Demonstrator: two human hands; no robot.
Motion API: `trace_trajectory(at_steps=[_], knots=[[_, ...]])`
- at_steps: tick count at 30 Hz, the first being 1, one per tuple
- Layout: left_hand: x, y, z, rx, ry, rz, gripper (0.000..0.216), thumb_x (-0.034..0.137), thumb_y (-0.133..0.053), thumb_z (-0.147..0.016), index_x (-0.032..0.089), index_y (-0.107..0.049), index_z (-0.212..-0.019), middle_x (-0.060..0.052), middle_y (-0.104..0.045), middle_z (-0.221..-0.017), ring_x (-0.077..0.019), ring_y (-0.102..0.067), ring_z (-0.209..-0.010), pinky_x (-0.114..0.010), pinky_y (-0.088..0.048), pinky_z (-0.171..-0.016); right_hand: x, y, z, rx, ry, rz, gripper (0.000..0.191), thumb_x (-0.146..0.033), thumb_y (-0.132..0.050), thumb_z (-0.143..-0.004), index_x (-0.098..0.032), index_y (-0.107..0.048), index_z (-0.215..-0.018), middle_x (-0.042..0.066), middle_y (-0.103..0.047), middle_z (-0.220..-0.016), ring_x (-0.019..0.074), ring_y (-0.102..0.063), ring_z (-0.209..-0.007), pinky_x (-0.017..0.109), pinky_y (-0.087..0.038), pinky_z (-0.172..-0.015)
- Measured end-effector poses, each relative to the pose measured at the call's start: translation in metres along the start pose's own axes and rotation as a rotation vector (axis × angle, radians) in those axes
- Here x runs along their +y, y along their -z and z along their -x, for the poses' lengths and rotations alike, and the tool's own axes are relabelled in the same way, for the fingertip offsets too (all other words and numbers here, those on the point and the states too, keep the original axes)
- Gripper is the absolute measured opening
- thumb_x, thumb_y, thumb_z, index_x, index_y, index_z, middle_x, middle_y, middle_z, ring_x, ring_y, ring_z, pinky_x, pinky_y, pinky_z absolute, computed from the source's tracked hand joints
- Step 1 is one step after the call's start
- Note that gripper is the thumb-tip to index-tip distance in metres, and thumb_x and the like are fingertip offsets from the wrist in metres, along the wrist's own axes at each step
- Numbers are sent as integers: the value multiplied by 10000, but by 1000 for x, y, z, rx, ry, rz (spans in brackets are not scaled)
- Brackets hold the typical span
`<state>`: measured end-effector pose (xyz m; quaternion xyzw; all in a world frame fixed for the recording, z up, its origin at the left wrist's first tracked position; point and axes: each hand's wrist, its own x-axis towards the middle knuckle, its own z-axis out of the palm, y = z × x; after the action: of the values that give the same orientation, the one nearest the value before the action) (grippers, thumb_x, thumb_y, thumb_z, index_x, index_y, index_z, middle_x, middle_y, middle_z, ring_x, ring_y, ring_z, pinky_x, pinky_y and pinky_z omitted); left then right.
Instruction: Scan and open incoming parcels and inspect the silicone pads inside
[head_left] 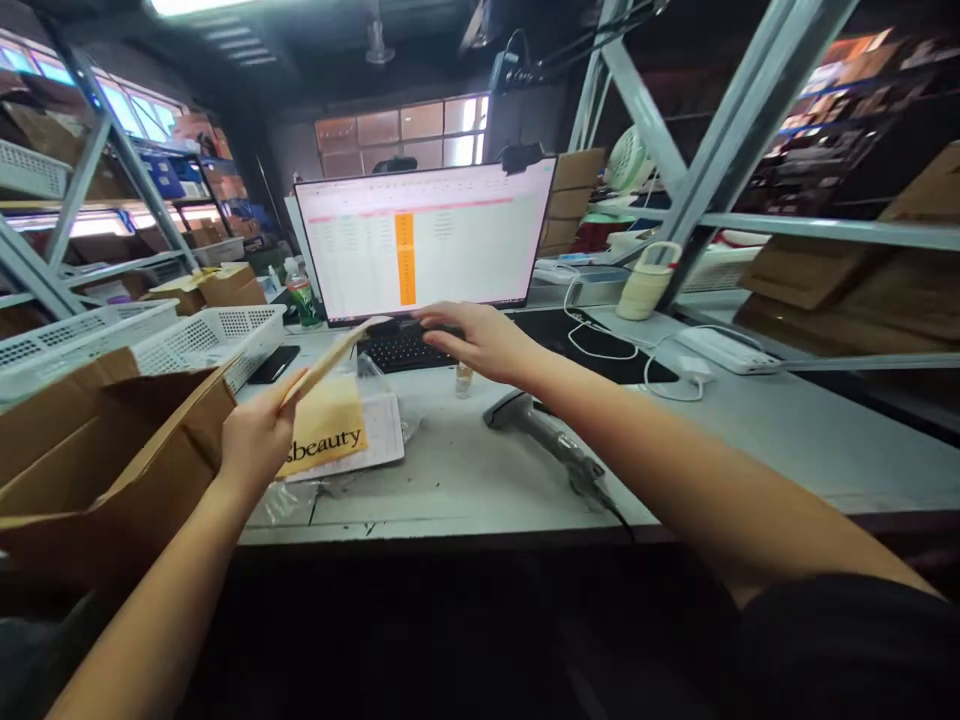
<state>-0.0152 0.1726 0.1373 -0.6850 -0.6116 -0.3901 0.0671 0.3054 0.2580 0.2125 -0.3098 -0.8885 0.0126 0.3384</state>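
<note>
My left hand [255, 435] is closed on a flat tan cardboard piece [330, 358], held edge-on and slanting up to the right over the desk. Under it lies a yellow packet [326, 435] printed "beauty" on a white sheet [382, 430]. My right hand [476, 335] reaches forward with fingers stretched out, palm down, over the black keyboard [401, 350] below the monitor [424, 240], which shows a spreadsheet with an orange column. A small bottle [463, 378] stands just below my right wrist. A grey barcode scanner [547, 435] lies on the desk under my right forearm.
An open cardboard box [105, 460] sits at the left edge, white plastic baskets [202, 340] behind it. A black phone [274, 363], a green bottle [302, 295], a white cable [600, 345], a charger [694, 368] and metal shelving [720, 130] surround the grey desk [750, 430].
</note>
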Motion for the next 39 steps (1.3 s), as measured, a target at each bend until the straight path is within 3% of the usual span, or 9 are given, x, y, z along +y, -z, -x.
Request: trace_trajectory(at_steps=[3, 4, 7, 9, 12, 17, 24, 31, 39], knots=[[-11, -11, 18, -36, -198, -183, 575, 184, -405, -880, 234, -514, -1442, -65, -528, -1463, -302, -495, -1351, -451, -376, -1159, 91, 6, 39, -19, -287, 354, 483, -380, -497, -958, -152, -564, -1378, 131, -579, -1407, 254, -486, -1330, 419, -361, -1128], [-14, -20, 25, -122, -236, -227, 585, 187, -405, -881, 220, -495, -1458, -73, -476, -1504, -301, -421, -1411, -475, -322, -1195, 121, 8, 54, -55, -436, 461, 521, -406, -476, -964, -173, -517, -1428, 119, -511, -1480, 248, -433, -1379, 415, -332, -1154], [-16, -54, 44, -469, -195, -338, 567, 366, -496, -904, 205, -508, -1447, -103, -396, -1544, -338, -332, -1456, -563, -288, -1194, 195, 11, 98, -42, -675, 556, 601, -410, -491, -938, -87, -487, -1445, 234, -437, -1508, 373, -395, -1393, 543, -321, -1133], [-12, -70, 48, -646, -150, -347, 604, 474, -536, -899, 219, -508, -1446, -107, -367, -1558, -338, -319, -1461, -573, -291, -1185, 230, 9, 121, -40, -791, 576, 628, -438, -472, -940, -68, -482, -1447, 276, -439, -1488, 425, -412, -1367, 593, -355, -1084], [-2, -77, 37, -739, -136, -290, 594, 515, -507, -927, 250, -487, -1458, -90, -378, -1560, -309, -319, -1467, -552, -279, -1194, 261, 0, 140, -55, -888, 564, 638, -487, -425, -956, -90, -486, -1452, 269, -461, -1469, 422, -449, -1341, 561, -400, -1054], [8, -74, -3, -727, -139, -190, 537, 497, -495, -940, 258, -528, -1420, -68, -506, -1483, -313, -409, -1415, -536, -304, -1185, 285, -20, 139, -48, -931, 550, 625, -514, -369, -964, -103, -515, -1412, 214, -510, -1433, 388, -505, -1280, 503, -446, -1028], [0, -98, -11, -374, -146, 73, 420, 393, -471, -959, 285, -554, -1357, -46, -642, -1316, -253, -603, -1205, -412, -506, -1026, 296, -34, 133, -54, -783, 595, 562, -424, -425, -903, -119, -533, -1363, 212, -517, -1412, 407, -546, -1201, 521, -461, -998], [-5, -101, -7, -393, -192, 245, 312, 319, -494, -947, 266, -630, -1223, -57, -702, -1182, -238, -650, -1108, -410, -540, -977, 296, -31, 135, -92, -729, 587, 507, -432, -379, -908, -180, -562, -1309, 222, -528, -1379, 445, -566, -1148, 529, -468, -954], [-9, -95, -7, -326, -238, 258, 281, 306, -499, -957, 274, -648, -1193, -55, -708, -1166, -246, -649, -1118, -436, -535, -990, 293, -33, 134, -84, -731, 591, 466, -437, -378, -901, -218, -565, -1267, 216, -537, -1338, 435, -558, -1132, 520, -464, -966]])
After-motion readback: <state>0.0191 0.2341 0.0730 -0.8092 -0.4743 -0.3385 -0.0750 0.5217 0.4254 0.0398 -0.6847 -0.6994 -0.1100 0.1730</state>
